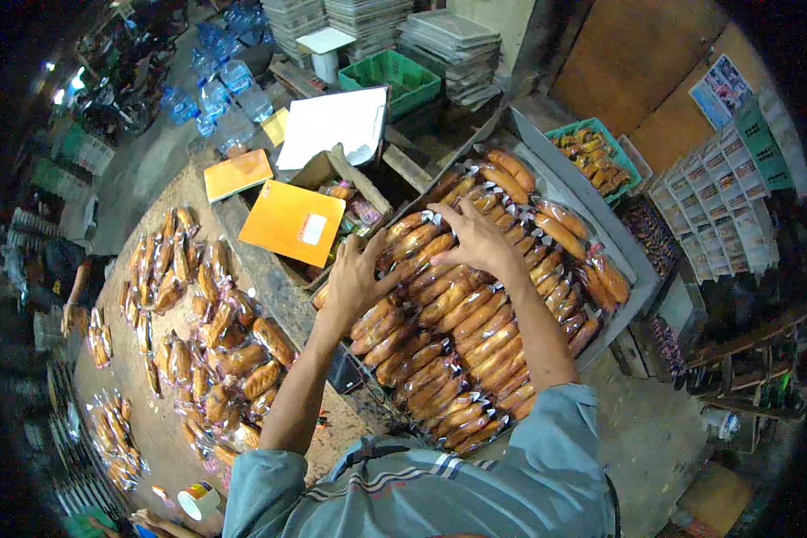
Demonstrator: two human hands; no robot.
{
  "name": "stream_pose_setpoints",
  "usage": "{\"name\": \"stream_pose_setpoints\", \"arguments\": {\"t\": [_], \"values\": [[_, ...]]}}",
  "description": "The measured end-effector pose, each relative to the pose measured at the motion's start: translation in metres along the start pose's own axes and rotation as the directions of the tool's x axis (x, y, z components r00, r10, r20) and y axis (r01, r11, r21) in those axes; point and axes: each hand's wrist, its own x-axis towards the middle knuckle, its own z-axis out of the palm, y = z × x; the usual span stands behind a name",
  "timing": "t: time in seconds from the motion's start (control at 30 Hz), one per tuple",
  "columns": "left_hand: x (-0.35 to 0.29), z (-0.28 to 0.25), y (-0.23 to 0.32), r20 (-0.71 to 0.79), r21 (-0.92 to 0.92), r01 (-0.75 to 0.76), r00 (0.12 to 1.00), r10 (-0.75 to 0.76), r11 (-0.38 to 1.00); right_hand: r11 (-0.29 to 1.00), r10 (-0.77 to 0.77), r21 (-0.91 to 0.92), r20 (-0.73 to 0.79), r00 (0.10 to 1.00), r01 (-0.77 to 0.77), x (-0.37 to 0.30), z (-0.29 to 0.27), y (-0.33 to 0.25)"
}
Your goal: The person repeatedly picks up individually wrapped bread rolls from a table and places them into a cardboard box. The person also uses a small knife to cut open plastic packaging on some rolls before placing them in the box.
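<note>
Clear-wrapped long bread rolls (475, 309) lie in close rows in a large grey crate (632, 296) in front of me. My left hand (357, 273) is at the crate's left side, thumb and fingers curved round the left ends of a few wrapped rolls (412, 240). From the other side my right hand (477, 235) grips the right ends of these rolls, its thumb and fingers spread along them. The rolls between my hands lie on top of the others. Part of the left fingertips is hidden.
To the left, a table (282, 296) bears piles of wrapped bread (215, 359). An orange envelope (291, 222), an orange book (238, 175) and a white board (334, 125) lie beyond. A green basket of bread (592, 157) stands behind the crate. Another person's arm (78, 287) shows far left.
</note>
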Motion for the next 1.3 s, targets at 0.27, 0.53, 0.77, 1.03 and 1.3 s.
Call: {"name": "stream_pose_setpoints", "arguments": {"t": [0.27,0.53,0.77,1.03,1.3], "values": [[0.014,0.000,0.001,-0.047,-0.007,-0.046,0.998,0.046,0.999,0.980,-0.183,0.050,-0.124,0.975,0.191,0.026,0.016,0.005],[0.018,-0.010,-0.023,0.031,-0.176,0.036,0.999,-0.031,0.984,0.971,-0.178,0.107,-0.258,0.949,0.212,-0.002,0.016,0.002],[0.041,0.006,-0.043,-0.135,-0.114,0.001,0.991,-0.016,0.994,0.992,0.007,0.104,-0.577,0.817,0.065,-0.086,-0.032,0.007],[0.004,0.001,-0.002,-0.350,-0.167,-0.159,0.932,0.092,0.973,0.812,0.314,0.125,-0.917,0.246,-0.570,-0.245,-0.013,0.068],[-0.009,0.015,0.005,-0.204,-0.052,-0.217,0.958,0.202,0.975,0.712,0.437,0.248,-0.889,0.138,-0.657,-0.269,0.060,0.079]]}}
